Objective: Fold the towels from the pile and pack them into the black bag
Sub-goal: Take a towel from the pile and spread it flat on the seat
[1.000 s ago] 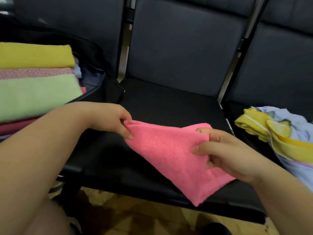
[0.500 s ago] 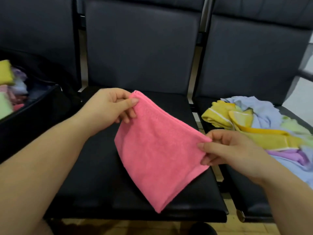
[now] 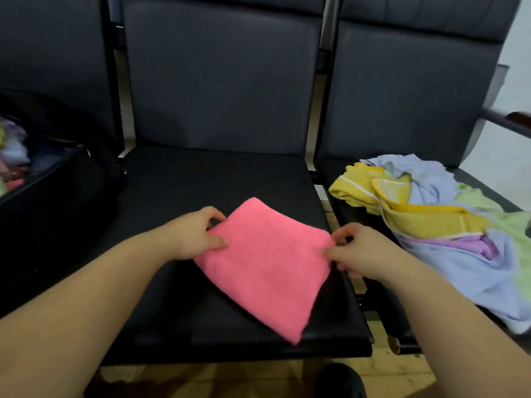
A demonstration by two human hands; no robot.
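Pink towel (image 3: 267,265) — folded, lying on the middle seat (image 3: 201,179), one corner hanging past the seat's front edge.

Left hand (image 3: 195,234) — thumb and fingers pinching the towel's left edge.

Right hand (image 3: 362,254) — fingertips curled, pinching the towel's right corner.

Pile (image 3: 442,222) — loose towels on the right seat (image 3: 339,170): yellow with white stripe, pale blue, light green, purple, all crumpled together; part spills over the seat's front.

Bag (image 3: 54,202) — black, open, on the left seat, just beside the middle seat. Coloured cloth shows inside at the far left; blurred, so single items cannot be told.

Seat backs — dark padded panels behind all three seats.

Floor (image 3: 230,380) — yellowish, visible below the seat front.
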